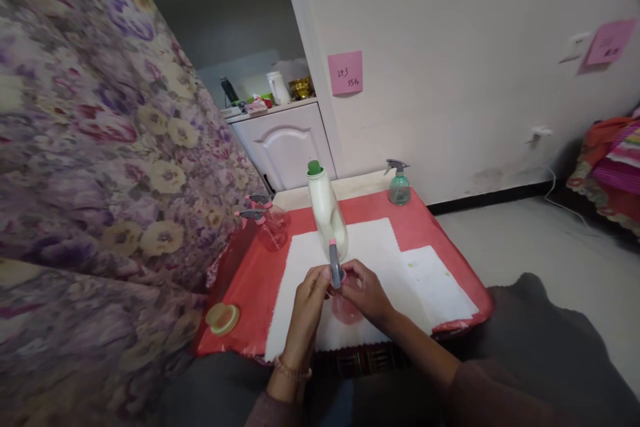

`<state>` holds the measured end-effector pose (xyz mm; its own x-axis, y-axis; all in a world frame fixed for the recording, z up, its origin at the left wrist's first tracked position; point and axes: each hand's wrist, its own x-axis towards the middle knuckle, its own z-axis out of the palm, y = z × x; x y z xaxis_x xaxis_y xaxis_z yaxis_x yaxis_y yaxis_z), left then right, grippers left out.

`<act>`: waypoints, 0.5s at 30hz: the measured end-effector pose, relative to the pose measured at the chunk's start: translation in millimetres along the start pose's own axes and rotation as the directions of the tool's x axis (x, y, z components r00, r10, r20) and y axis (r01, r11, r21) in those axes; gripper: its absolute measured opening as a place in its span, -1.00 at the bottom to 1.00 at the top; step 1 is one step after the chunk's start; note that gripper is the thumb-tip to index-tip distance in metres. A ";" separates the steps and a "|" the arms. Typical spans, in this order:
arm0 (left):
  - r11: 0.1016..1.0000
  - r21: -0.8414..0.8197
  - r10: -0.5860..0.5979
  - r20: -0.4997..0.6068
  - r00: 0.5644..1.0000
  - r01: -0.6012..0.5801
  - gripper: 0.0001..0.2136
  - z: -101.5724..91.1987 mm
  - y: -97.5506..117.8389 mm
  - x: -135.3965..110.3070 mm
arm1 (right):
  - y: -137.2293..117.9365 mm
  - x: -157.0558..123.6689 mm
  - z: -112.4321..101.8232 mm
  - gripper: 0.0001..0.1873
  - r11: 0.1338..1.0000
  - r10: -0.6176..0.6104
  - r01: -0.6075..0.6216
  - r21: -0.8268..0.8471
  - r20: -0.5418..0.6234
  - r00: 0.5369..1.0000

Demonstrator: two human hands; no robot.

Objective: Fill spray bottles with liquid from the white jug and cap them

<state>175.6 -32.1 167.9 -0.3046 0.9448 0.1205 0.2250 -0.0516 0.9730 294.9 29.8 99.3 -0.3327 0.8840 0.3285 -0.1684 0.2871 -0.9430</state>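
Observation:
A small pink see-through spray bottle (345, 309) stands on the white paper (370, 247) over the red table (425, 227). My right hand (367, 293) is wrapped round the bottle's body. My left hand (309, 300) pinches its grey and pink spray head (334, 263) at the top. Just behind both hands a white bottle with a green cap (327, 210) stands upright. At the table's left edge stands another pink spray bottle (270, 220). A green spray bottle (399, 183) is at the far right corner.
A flowered sofa (100, 147) rises along the left. A round green lid (223, 317) lies at the table's near left corner. A white cabinet (285, 140) with clutter on top stands behind. Pink notes (345, 72) hang on the wall. Floor lies to the right.

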 end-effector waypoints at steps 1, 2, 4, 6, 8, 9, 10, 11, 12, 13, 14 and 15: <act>1.000 -0.010 0.006 -0.004 1.000 -0.006 -0.61 2.3 0.0 1.9 | -0.1 0.0 -0.1 -0.76 1.000 0.002 -0.002 0.006 0.002 1.000; 1.000 -0.017 0.008 -0.005 1.000 -0.008 -0.62 4.1 -0.5 3.8 | -0.2 0.1 -0.1 -0.76 1.000 0.003 -0.003 0.011 0.001 1.000; 0.999 -0.032 0.010 0.004 1.000 -0.010 -0.65 6.1 -2.7 7.0 | -0.7 0.2 0.0 -0.75 1.000 0.012 -0.012 0.012 0.003 1.000; 0.999 -0.053 0.014 0.014 1.000 -0.013 -0.68 6.9 -5.6 9.1 | -2.0 0.5 0.1 -0.75 1.000 0.014 -0.015 0.004 0.004 1.000; 0.997 -0.079 0.015 0.008 1.000 -0.015 -0.70 7.8 -7.9 10.0 | -4.3 1.0 -0.5 -0.77 1.000 -0.002 0.002 -0.010 0.012 1.000; 0.995 -0.095 0.015 -0.001 1.000 -0.015 -0.71 8.9 -8.8 10.0 | -5.7 1.4 -1.2 -0.78 1.000 -0.016 0.017 -0.015 0.020 1.000; 0.993 -0.117 0.011 -0.012 1.000 -0.012 -0.71 10.5 -9.5 9.8 | -7.3 1.7 -2.0 -0.78 0.999 -0.033 0.034 -0.019 0.030 0.999; 0.989 -0.146 0.004 -0.026 1.000 -0.007 -0.72 12.7 -10.2 9.2 | -8.9 2.0 -2.9 -0.79 0.998 -0.050 0.051 -0.022 0.043 0.998; 0.984 -0.178 -0.007 -0.044 0.999 -0.001 -0.73 15.5 -10.9 8.3 | -10.5 2.3 -3.8 -0.79 0.998 -0.064 0.065 -0.023 0.058 0.996; 0.977 -0.211 -0.021 -0.065 0.998 0.007 -0.73 18.8 -11.8 7.3 | -11.9 2.5 -4.6 -0.79 0.997 -0.076 0.078 -0.025 0.072 0.994; 0.970 -0.242 -0.033 -0.085 0.996 0.011 -0.74 22.3 -12.8 6.2 | -12.8 2.5 -5.2 -0.79 0.995 -0.088 0.090 -0.031 0.084 0.993; 0.963 -0.269 -0.040 -0.103 0.994 0.011 -0.75 25.8 -14.0 5.1 | -13.2 2.5 -5.4 -0.79 0.994 -0.096 0.100 -0.039 0.092 0.991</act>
<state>194.8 -18.3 149.8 -0.4069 0.9079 0.1013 -0.0352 -0.1264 0.9914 301.3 30.1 112.3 -0.3986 0.8149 0.4208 -0.1640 0.3881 -0.9069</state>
